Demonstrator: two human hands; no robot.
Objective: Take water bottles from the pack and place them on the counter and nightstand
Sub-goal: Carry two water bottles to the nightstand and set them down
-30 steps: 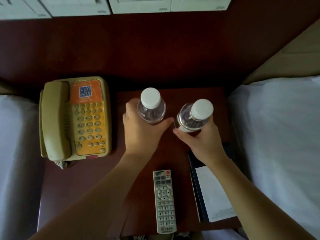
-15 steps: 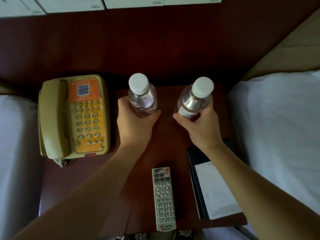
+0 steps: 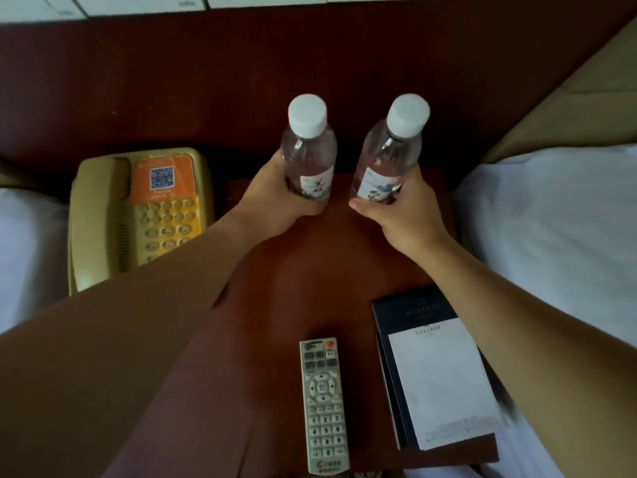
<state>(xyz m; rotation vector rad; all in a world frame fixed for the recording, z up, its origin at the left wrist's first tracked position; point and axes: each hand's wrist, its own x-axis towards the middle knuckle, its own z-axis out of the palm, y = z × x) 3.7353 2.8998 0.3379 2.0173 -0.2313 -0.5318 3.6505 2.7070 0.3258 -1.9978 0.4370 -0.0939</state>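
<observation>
Two clear water bottles with white caps stand upright at the back of the dark red nightstand (image 3: 310, 270). My left hand (image 3: 275, 201) is wrapped around the lower part of the left bottle (image 3: 308, 150). My right hand (image 3: 403, 215) grips the base of the right bottle (image 3: 389, 157), which leans slightly to the right. Both bottles show white labels with dark writing. Whether their bases touch the nightstand is hidden by my fingers. The pack is not in view.
A beige telephone (image 3: 138, 215) with an orange keypad panel sits at the left. A grey remote control (image 3: 324, 405) lies near the front edge, beside a dark notepad holder (image 3: 431, 374) with white paper. White bedding (image 3: 551, 236) flanks the nightstand on both sides.
Both hands have carried the bottles farther back on the nightstand and slid down toward their bases. The bottles now stand more upright, with their labels showing.
</observation>
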